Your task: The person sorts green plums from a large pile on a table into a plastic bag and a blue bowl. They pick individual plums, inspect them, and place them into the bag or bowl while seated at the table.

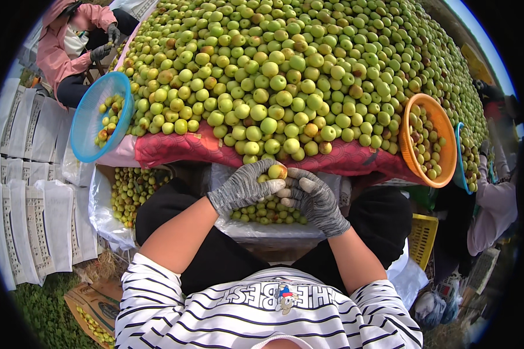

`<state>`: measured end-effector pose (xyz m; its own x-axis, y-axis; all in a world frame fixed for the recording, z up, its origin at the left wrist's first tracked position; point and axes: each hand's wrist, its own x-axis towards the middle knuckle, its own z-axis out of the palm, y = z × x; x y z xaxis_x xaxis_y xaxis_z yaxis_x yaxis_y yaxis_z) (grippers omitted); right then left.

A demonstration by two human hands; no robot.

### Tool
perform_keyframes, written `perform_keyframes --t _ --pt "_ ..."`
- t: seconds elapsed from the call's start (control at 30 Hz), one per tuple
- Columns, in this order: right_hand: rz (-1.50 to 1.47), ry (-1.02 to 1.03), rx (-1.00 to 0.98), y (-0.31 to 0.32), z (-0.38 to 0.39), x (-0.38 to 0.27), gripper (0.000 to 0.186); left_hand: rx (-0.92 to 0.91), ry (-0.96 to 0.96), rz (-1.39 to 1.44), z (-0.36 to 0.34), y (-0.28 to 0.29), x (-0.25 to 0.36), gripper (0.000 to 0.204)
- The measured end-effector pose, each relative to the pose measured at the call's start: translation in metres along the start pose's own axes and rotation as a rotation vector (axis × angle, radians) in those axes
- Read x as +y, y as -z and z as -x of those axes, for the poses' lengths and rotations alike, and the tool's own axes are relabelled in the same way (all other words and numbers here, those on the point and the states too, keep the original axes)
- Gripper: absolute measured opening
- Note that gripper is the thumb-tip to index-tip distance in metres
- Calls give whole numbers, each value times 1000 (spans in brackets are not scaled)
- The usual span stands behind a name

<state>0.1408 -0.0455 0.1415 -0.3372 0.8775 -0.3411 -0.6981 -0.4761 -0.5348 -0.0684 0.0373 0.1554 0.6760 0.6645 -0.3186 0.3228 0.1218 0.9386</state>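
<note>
Both my hands wear grey knit gloves and meet at the near edge of a large heap of green jujubes. My left hand is closed around a jujube with a red-brown patch, thumb along its near side. Close beside it, my right hand has curled fingers pointing at that fruit; what lies inside them is hidden. Below my hands, between my knees, more jujubes fill a plastic-lined container. A red patterned cloth edges the heap in front of me.
A blue basket stands left, an orange basket right, both holding jujubes. Another lined box sits by my left knee. White-lined crates line the far left. Co-workers sit at both sides. A yellow crate is at right.
</note>
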Motion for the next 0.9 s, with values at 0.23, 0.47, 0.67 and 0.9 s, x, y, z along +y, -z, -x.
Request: perform_keyframes --t 0.23,0.47,0.67,0.9 --pt "105 -4 61 -5 -2 9 45 5 -8 955 17 20 12 35" --pt "199 59 164 -4 2 -5 42 1266 -612 1351 57 205 16 43" --pt "1118 360 497 -2 -3 -24 55 855 -384 1128 56 186 4 54" --pt "1831 402 657 -20 -35 -14 87 452 208 -887 17 13 10 103"
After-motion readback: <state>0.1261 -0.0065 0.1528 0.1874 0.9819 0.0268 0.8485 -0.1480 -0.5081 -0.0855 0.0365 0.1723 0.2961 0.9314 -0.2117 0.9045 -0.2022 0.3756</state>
